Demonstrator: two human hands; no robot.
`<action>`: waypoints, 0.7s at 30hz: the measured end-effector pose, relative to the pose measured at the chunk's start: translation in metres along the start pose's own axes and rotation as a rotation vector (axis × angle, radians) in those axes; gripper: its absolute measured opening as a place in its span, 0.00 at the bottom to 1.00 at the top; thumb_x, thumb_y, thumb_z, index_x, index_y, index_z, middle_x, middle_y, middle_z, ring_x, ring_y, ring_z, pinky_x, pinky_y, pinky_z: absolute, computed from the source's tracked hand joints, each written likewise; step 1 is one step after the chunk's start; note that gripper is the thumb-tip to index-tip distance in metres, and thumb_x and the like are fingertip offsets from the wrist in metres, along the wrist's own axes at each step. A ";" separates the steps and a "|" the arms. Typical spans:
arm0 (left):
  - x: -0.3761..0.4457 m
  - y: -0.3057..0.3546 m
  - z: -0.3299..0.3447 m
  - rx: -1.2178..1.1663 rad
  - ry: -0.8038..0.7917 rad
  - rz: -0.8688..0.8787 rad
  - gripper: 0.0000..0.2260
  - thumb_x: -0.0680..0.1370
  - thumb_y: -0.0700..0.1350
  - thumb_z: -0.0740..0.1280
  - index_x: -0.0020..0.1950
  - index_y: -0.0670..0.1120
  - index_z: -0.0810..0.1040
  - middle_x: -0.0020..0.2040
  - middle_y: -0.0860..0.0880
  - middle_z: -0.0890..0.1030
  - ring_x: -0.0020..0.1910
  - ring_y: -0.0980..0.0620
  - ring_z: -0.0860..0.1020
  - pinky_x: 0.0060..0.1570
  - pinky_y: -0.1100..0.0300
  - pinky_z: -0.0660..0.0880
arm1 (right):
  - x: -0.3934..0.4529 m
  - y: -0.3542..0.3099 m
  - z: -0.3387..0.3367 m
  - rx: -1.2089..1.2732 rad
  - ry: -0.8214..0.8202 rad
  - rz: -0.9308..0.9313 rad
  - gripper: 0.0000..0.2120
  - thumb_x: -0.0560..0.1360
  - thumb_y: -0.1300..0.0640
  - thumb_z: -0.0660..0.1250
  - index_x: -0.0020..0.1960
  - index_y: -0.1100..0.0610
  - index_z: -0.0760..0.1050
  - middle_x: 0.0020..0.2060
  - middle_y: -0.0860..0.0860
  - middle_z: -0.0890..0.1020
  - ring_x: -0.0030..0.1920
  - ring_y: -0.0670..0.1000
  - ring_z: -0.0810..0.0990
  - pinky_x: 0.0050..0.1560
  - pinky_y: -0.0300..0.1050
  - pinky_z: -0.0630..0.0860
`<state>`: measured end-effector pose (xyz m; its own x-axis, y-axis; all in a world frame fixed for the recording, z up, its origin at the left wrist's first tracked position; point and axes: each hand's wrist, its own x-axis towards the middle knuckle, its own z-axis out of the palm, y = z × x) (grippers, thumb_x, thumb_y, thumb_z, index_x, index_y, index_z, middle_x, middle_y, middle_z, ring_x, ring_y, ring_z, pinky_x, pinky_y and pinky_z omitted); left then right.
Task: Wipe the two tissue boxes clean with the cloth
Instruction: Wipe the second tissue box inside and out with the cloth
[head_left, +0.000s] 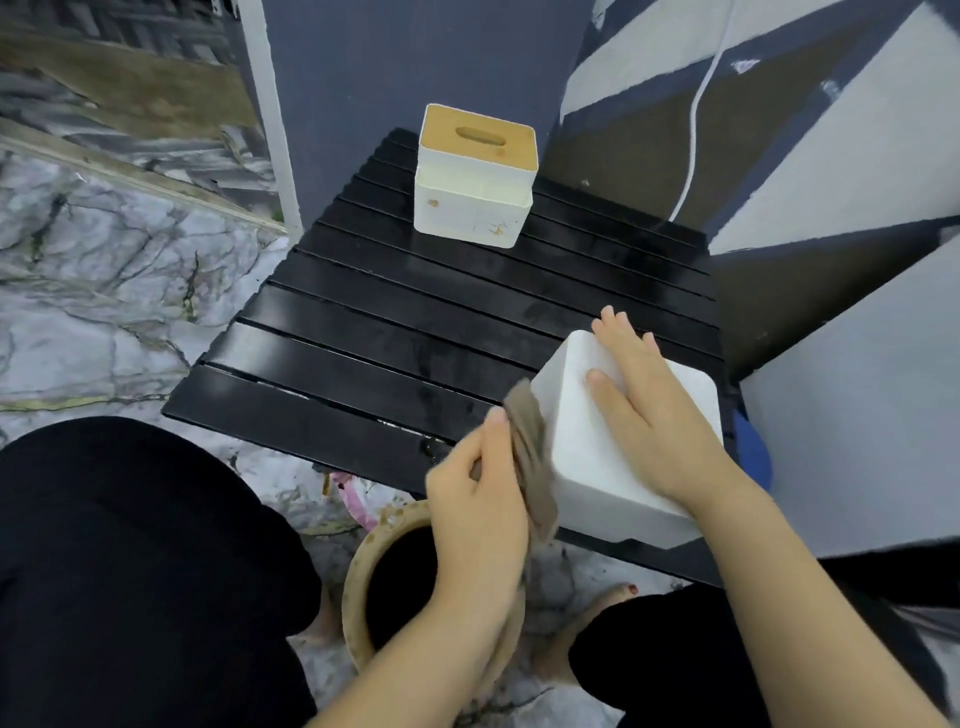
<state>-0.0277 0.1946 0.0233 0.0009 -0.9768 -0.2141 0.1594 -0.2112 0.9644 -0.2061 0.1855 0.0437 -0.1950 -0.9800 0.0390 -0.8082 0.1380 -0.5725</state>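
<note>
Left hand (475, 499) fingers pinching limp, seemingly damp brown cloth (531, 457) against smooth white box (587, 447)

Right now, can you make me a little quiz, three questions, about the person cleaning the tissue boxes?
1. True or false: the far tissue box has a wooden lid with a slot.
2. Which hand holds the cloth? A) left hand B) right hand
3. Fill in: both boxes sit on a black slatted ____.

Key:
1. True. It stands upright at the far end, with brown marks on its front.
2. A. The left hand grips the cloth against the side of the near white box, while the right hand lies flat on top, fingers straight.
3. Table.
</note>
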 end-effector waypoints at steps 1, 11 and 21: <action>0.006 0.012 0.000 -0.050 0.033 -0.015 0.25 0.84 0.51 0.63 0.32 0.43 0.58 0.30 0.48 0.60 0.31 0.53 0.60 0.33 0.59 0.59 | -0.001 -0.004 0.001 0.127 0.082 0.059 0.25 0.87 0.47 0.53 0.83 0.47 0.56 0.82 0.39 0.53 0.83 0.43 0.44 0.82 0.45 0.44; 0.070 0.049 0.061 1.059 -0.600 0.665 0.25 0.86 0.57 0.51 0.82 0.52 0.58 0.84 0.51 0.52 0.83 0.49 0.46 0.79 0.51 0.44 | -0.025 -0.003 0.009 -0.279 0.181 0.212 0.26 0.88 0.54 0.48 0.83 0.60 0.54 0.84 0.56 0.54 0.84 0.53 0.47 0.83 0.53 0.39; 0.057 0.005 0.036 1.093 -0.479 1.005 0.24 0.82 0.53 0.54 0.69 0.40 0.78 0.70 0.42 0.78 0.73 0.41 0.72 0.68 0.58 0.68 | -0.024 0.004 0.013 -0.536 0.135 0.215 0.42 0.74 0.49 0.28 0.83 0.65 0.49 0.83 0.61 0.50 0.84 0.58 0.48 0.82 0.58 0.49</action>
<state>-0.0620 0.1363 0.0212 -0.6745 -0.6022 0.4270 -0.4829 0.7974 0.3618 -0.1968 0.2076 0.0298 -0.4261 -0.9000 0.0914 -0.9038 0.4190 -0.0872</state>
